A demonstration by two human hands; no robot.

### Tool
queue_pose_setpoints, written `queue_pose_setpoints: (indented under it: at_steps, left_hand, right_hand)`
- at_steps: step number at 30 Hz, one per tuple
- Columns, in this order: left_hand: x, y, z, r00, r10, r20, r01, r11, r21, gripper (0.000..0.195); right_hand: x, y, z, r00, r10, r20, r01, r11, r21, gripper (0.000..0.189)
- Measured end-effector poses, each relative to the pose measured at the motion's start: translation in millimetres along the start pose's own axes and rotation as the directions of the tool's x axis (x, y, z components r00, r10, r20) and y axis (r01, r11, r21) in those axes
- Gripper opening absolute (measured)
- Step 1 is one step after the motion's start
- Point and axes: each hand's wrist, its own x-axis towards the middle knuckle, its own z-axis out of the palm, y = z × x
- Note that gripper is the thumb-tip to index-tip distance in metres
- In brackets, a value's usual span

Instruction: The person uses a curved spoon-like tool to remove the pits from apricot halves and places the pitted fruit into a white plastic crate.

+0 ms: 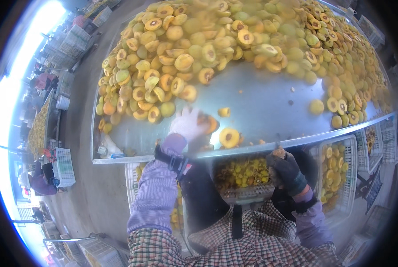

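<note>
My left hand (188, 124), in a pale glove, is over the metal table (252, 90) near its front edge. Its fingers are blurred beside an orange fruit half (213, 124); whether they grip it I cannot tell. A yellow fruit half (229, 138) lies cut side up to its right, and a small fruit piece (224, 112) above that. My right hand (285, 173), in a dark glove, is closed around the brownish handle (279, 152) of a small tool at the table's rim; the thin tip is hard to make out. Halved yellow-green fruits (185, 63) are heaped behind.
Below the rim, between my knees, a crate (249, 193) holds fruit pieces. Another crate (351, 177) with fruit halves stands right, and part of one (131, 187) shows left. A crumpled clear plastic item (109, 147) lies at the table's left corner. People work at far left (45, 182).
</note>
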Motion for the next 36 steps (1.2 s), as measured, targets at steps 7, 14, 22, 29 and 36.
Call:
queue_pose_setpoints:
  at_steps: [7,14,22,29,36]
  left_hand:
    - [-36.7,12.4,-14.3,0.974,0.221,-0.053,-0.227,0.937,-0.266,0.046]
    - [-109.9,67.4,2.5,0.622,0.781,-0.052,-0.627,0.457,-0.631,0.037]
    - [-104.8,55.3,-20.8,0.819,0.558,-0.135,-0.569,0.758,-0.318,0.041]
    - [-24.8,-33.3,-55.7,0.904,0.318,-0.285,-0.349,0.935,-0.066,0.047]
    - [83.2,-42.2,-80.7,0.808,0.214,-0.549,-0.206,0.976,0.077,0.059]
  right_hand:
    - [-6.4,30.9,7.5,0.985,-0.154,0.073,0.157,0.987,-0.042,0.025]
    - [-24.8,1.9,0.7,0.992,0.124,0.034,-0.127,0.918,0.376,0.012]
    - [4.7,34.7,-5.0,0.768,-0.639,-0.031,0.573,0.709,-0.411,0.008]
    - [21.5,8.9,-25.8,0.977,0.027,-0.212,0.11,0.787,0.607,0.011]
    - [44.6,16.5,-38.2,0.929,-0.189,-0.319,0.295,0.898,0.326,0.01]
